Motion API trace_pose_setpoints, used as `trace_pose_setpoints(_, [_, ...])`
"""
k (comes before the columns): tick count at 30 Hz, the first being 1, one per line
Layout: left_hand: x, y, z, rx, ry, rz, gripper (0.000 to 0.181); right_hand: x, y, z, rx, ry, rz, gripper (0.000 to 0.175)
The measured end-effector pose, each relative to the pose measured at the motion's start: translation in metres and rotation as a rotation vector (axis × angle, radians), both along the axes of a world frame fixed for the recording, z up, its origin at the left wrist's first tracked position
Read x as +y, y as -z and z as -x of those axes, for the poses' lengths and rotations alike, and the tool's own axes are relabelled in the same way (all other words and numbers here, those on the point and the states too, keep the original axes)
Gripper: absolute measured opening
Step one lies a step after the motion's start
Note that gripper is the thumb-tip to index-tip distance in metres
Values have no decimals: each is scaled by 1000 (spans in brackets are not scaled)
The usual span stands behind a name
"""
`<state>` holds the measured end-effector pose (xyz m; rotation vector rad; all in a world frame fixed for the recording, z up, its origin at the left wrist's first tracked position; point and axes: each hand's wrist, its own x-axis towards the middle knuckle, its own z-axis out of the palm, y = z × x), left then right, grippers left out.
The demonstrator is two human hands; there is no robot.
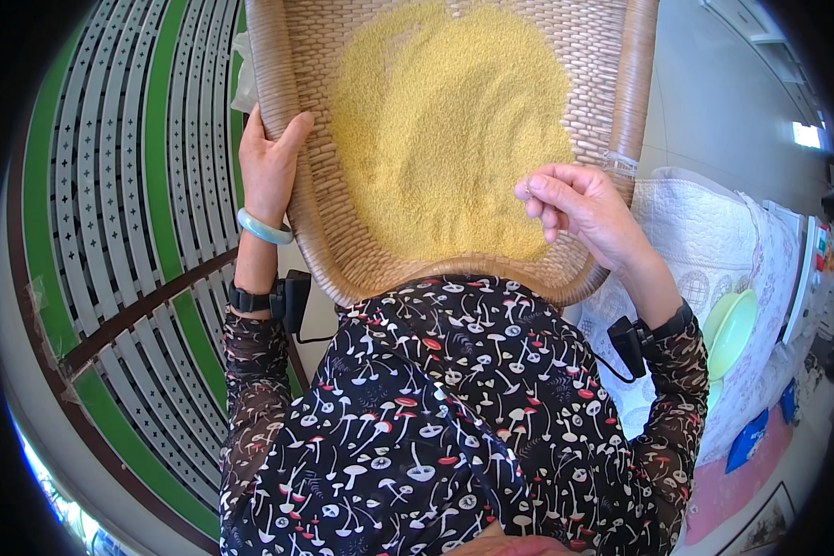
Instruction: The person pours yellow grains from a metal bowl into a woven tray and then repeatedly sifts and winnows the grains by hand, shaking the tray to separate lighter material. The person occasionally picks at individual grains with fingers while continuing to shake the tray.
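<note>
A woven wicker winnowing basket (636, 90) rests against my lap, its near edge touching my patterned clothing. Fine yellow grain, likely millet (472, 125), is spread over the basket floor, ridged and thinner towards the far left. My left hand (271, 163) grips the basket's left rim, thumb on the inside. Over the grain's right side, my right hand (577, 201) is raised, thumb and forefinger pinched on a tiny speck (527, 187). The other right fingers are curled loosely. What the speck is cannot be made out.
To the left stands a slatted grey and green surface (156, 153) with a brown crossbar. A white plastic bag (245, 80) lies behind the left rim. At right are a quilted white cover (695, 229), a pale green bowl (733, 333) and a blue packet (747, 441).
</note>
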<state>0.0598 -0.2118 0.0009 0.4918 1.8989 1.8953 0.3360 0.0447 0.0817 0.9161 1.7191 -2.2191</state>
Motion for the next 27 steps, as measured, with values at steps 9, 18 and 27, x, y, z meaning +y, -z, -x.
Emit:
trace_pose_setpoints(9, [1,1,0,-29,3,-39,33,-1,1,-1,5,3,-7,25])
trace_pose_setpoints(18, [1,1,1,-25,3,-36,33,-1,-1,-1,27,-19,-47,23])
trace_pose_setpoints(27, [1,1,0,-30,13,-45,32,-2,1,-2,25,-7,-21,23])
